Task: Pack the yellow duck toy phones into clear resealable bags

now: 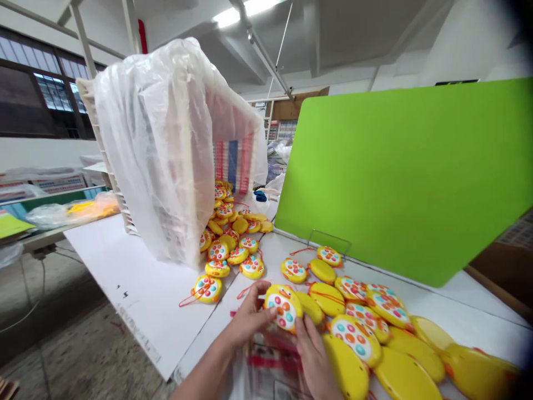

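At six o'clock, noted duck toy (286, 305) pinched in left hand (251, 312) with fingers closed, touched edgewise by right hand (313, 351) with fingers together, grasp unclear, apparently for steadiness, and draped crate (166, 150) at ten tipped, presumably for easy reach.

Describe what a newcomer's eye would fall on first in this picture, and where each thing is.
Probably the big green board, which fills much of the right side. Next might come the plastic sheet draped over a basket left of centre, with a heap of yellow toys at its opening. Low in the middle, the left hand holds a spotted toy, the right hand at its edge.
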`<state>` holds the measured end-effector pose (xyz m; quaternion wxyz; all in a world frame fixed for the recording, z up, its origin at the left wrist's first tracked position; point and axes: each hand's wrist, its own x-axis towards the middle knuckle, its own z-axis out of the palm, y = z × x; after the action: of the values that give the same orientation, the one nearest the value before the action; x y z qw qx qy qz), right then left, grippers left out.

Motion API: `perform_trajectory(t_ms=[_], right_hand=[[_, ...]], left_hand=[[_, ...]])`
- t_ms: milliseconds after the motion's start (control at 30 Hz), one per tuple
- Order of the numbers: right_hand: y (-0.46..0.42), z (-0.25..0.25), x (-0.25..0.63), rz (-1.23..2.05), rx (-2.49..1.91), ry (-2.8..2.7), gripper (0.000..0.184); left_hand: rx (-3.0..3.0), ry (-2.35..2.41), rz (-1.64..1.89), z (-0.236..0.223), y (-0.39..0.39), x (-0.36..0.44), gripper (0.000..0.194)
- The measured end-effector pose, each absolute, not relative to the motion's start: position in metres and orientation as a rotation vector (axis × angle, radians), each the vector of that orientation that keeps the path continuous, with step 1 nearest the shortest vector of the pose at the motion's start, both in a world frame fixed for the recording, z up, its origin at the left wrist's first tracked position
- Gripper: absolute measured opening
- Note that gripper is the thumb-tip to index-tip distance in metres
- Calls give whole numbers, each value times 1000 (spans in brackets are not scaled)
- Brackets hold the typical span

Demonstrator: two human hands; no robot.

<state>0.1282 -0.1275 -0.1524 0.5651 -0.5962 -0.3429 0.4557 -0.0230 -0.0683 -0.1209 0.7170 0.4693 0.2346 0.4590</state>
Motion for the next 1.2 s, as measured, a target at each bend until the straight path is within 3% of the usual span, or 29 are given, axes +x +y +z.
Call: perform_trajectory(t_ms=[167, 333, 533, 600, 833, 1033, 1200], right_hand=[[-127, -146, 123, 1279, -1137, -649, 73], [-128, -140, 123, 1249, -1182, -734, 79], [-128, -135, 126, 1121, -1303, -791, 74], [-129, -135, 126, 1068, -1371, -802, 76], [-129, -147, 125, 1376, -1129, -716, 89], [-129, -146, 126, 1315, -1127, -771, 87], [-128, -131, 118, 1303, -1127, -765, 88]], left_hand=[[1000, 489, 1005, -123, -68, -20, 62], [1079, 505, 914, -126, -69, -20, 64], [1281, 561, 780, -121, -75, -24, 106], [1392, 647, 788, -118, -76, -24, 112], [1388, 680, 821, -118, -77, -21, 101], [1276, 560, 843, -122, -74, -22, 79], [1298, 555, 877, -126, -72, -21, 78]])
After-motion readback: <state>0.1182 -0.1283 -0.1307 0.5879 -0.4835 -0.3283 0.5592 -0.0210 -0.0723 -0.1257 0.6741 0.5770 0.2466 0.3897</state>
